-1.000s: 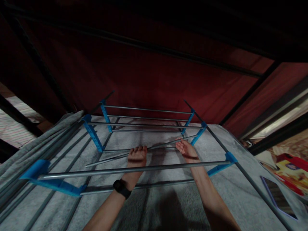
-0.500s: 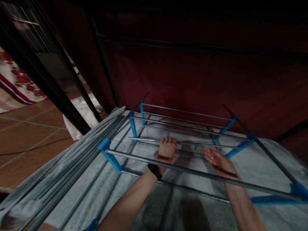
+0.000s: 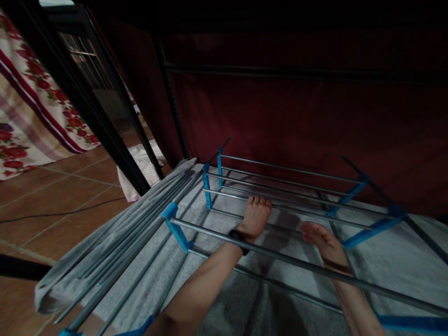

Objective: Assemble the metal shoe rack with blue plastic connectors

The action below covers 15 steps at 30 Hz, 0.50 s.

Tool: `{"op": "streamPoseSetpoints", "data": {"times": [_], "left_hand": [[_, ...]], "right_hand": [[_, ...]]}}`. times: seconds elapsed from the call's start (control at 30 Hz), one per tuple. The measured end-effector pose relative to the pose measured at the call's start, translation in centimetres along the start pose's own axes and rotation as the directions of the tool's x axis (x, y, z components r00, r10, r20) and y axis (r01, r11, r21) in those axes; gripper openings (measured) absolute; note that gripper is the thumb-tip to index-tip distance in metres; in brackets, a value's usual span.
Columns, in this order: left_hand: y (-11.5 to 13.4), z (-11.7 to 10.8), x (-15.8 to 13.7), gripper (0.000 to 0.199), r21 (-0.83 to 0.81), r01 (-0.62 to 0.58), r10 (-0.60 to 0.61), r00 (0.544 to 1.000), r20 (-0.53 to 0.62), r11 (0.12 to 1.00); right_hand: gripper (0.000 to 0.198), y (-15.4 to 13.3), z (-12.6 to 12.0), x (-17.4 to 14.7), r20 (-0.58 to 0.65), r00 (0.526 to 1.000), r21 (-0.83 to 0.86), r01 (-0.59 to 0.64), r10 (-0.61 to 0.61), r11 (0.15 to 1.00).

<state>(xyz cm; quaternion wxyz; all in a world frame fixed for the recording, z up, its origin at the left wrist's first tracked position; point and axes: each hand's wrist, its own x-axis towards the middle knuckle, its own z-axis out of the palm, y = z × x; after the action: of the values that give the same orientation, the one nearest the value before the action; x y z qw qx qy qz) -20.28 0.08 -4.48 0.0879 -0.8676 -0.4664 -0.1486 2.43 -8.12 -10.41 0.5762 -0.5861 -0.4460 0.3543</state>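
My left hand, with a dark watch on the wrist, is closed around a thin metal rod. That rod runs across a rack frame of grey tubes and blue plastic brackets. Its left end meets a blue bracket; its right end lies by another blue bracket. Below the rod, my right hand is turned partly palm up, open, with nothing visible in it. Both forearms pass under the nearest crossbar.
Several loose metal rods lie along the left side of the grey blanket under the rack. A dark red curtain hangs behind. Black posts, a tiled floor with a cable, and a floral cloth are at left.
The left end of the held rod has moved up to the blue bracket. My right hand has dropped slightly lower, its fingers more bent. The view has swung left.
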Motion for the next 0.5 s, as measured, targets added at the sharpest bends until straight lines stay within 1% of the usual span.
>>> {"op": "streamPoseSetpoints", "data": {"times": [0.1,0.13,0.17,0.2,0.27,0.33,0.37,0.43,0.5], "left_hand": [[-0.1,0.4,0.0,0.021,0.000,-0.005,0.005,1.000,-0.019,1.000],[-0.1,0.5,0.1,0.021,0.001,-0.011,0.011,1.000,-0.025,1.000],[-0.1,0.7,0.1,0.021,0.003,-0.015,0.016,0.999,-0.032,1.000],[-0.2,0.8,0.1,0.021,0.007,-0.019,0.019,0.999,-0.038,1.000],[-0.1,0.9,0.1,0.021,0.012,-0.023,0.024,0.999,-0.044,1.000],[-0.1,0.9,0.2,0.021,0.019,-0.019,0.020,0.998,-0.053,1.000],[-0.1,0.8,0.2,0.022,0.022,-0.016,0.017,0.998,-0.056,1.000],[-0.2,0.8,0.1,0.023,0.027,-0.015,0.016,0.998,-0.059,1.000],[-0.3,0.9,-0.1,0.025,0.028,-0.020,0.021,0.998,-0.063,0.999]], "right_hand": [[0.044,0.8,0.4,-0.1,-0.022,0.990,-0.138,0.132,-0.136,0.982],[0.040,0.8,0.5,-0.2,-0.029,0.978,-0.224,0.193,-0.205,0.955],[0.037,0.8,0.7,-0.3,-0.025,0.958,-0.326,0.261,-0.285,0.909],[0.034,0.6,0.9,-0.4,-0.006,0.929,-0.428,0.332,-0.370,0.840],[0.033,-0.1,1.4,-0.5,0.072,0.848,-0.580,0.464,-0.525,0.670],[0.035,-0.8,2.2,-0.3,0.153,0.762,-0.647,0.559,-0.630,0.519],[0.036,-1.2,2.7,-0.1,0.188,0.727,-0.659,0.592,-0.660,0.464],[0.038,-2.0,3.7,0.3,0.245,0.678,-0.657,0.642,-0.693,0.396],[0.039,-3.0,5.0,0.8,0.271,0.650,-0.625,0.680,-0.710,0.384]]}}
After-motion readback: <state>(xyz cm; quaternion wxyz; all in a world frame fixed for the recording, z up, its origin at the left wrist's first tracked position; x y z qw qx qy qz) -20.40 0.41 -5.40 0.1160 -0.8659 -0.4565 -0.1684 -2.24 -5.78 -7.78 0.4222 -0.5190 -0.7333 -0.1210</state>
